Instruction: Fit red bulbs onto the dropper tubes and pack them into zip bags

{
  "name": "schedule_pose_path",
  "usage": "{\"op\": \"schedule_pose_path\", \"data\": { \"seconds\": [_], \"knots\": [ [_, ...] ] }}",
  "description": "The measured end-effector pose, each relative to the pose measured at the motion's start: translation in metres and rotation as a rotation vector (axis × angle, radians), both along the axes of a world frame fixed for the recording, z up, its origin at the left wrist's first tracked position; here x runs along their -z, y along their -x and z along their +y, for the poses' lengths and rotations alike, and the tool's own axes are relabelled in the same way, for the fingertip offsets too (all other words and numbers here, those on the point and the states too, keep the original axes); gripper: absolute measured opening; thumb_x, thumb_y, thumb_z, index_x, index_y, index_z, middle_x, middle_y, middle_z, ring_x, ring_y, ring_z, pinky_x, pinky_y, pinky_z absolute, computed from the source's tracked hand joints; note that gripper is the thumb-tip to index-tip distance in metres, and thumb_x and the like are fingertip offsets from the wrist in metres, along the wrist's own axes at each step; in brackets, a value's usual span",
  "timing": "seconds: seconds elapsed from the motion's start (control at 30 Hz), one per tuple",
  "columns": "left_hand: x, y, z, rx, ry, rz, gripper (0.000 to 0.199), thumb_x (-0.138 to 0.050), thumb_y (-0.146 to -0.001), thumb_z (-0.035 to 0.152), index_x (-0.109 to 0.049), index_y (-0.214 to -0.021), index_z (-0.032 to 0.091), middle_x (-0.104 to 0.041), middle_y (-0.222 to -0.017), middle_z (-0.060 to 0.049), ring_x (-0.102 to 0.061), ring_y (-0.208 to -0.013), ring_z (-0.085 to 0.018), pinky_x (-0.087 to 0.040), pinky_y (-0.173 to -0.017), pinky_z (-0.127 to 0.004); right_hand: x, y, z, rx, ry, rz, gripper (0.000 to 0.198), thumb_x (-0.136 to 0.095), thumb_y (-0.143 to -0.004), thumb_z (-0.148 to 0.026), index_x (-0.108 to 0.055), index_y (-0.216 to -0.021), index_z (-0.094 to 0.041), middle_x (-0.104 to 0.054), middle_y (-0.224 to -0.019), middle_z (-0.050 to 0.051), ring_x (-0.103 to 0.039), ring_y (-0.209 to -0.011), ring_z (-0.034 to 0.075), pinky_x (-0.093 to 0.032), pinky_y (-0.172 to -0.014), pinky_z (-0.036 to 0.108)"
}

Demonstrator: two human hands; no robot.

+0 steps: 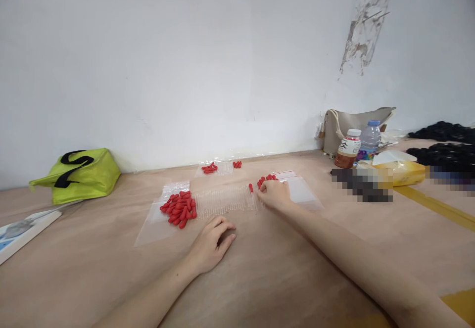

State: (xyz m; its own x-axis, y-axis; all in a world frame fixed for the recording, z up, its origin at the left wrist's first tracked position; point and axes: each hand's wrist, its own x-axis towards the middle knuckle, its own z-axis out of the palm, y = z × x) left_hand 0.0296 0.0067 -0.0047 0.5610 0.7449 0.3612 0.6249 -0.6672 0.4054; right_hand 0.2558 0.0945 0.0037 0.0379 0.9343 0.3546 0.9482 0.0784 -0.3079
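Red bulbs (179, 208) lie on, perhaps in, a bag (149, 228).

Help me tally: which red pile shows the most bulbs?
The left pile, nearest the left hand: it shows more than the right pile by the right hand and the two far piles.

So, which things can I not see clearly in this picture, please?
All in the head view:
Right hand: what it may hold is hidden by the hand itself.
Dark thing: blurred by pixel blocks.
White-edged board: cut off by the left edge.
Clear tubes: too thin to count surely.
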Motion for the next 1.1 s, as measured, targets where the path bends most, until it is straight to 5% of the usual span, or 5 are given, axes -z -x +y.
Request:
{"op": "schedule_pose_path", "data": {
  "seconds": [0.37,0.5,0.77,0.9,1.1],
  "knots": [
    [0.001,-0.001,-0.003,-0.003,-0.03,-0.007,0.017,-0.043,-0.085,0.023,-0.056,-0.095,0.02,-0.054,-0.09,-0.005,-0.051,-0.085,-0.018,-0.042,-0.076,-0.031,0.0,0.022,0.018,0.065,0.142,-0.148,0.037,-0.035,-0.084,-0.036,-0.064,-0.079,-0.014,-0.062,-0.088,0.015,-0.052,-0.09,0.028,-0.028,-0.075,0.041],
    [-0.001,0.016,0.005,-0.22,-0.225,0.042,0.014,-0.047,-0.082,0.026,-0.056,-0.088,0.019,-0.055,-0.088,-0.006,-0.05,-0.083,-0.02,-0.04,-0.075,-0.033,-0.01,0.021,0.012,0.049,0.129,-0.15,0.031,-0.038,-0.082,-0.032,-0.062,-0.076,-0.013,-0.062,-0.086,0.016,-0.053,-0.089,0.028,-0.028,-0.073,0.039],
    [-0.024,0.082,0.036,-0.771,-0.349,0.243,0.018,-0.05,-0.076,0.036,-0.059,-0.076,0.02,-0.059,-0.084,-0.005,-0.052,-0.084,-0.023,-0.037,-0.075,-0.033,0.01,0.0,-0.045,-0.32,-0.322,-0.068,0.021,-0.03,-0.088,-0.025,-0.047,-0.081,-0.015,-0.061,-0.068,0.004,-0.052,-0.059,0.015,-0.026,-0.072,0.032],
    [-0.021,0.084,0.038,-0.804,-0.32,0.281,0.021,-0.05,-0.076,0.038,-0.061,-0.078,0.02,-0.06,-0.087,-0.005,-0.052,-0.086,-0.024,-0.037,-0.075,-0.034,0.026,-0.003,-0.065,-0.501,-0.424,-0.019,0.015,-0.034,-0.086,-0.022,-0.045,-0.078,-0.016,-0.059,-0.066,0.002,-0.05,-0.057,0.012,-0.025,-0.072,0.03],
    [-0.013,0.078,0.043,-0.825,-0.334,0.291,0.023,-0.048,-0.076,0.037,-0.063,-0.077,0.02,-0.059,-0.084,-0.007,-0.051,-0.086,-0.026,-0.036,-0.073,-0.035,0.022,0.0,-0.067,-0.495,-0.362,-0.02,0.015,-0.035,-0.086,-0.022,-0.047,-0.079,-0.016,-0.062,-0.071,0.003,-0.051,-0.06,0.013,-0.024,-0.071,0.03]
  ]
}}
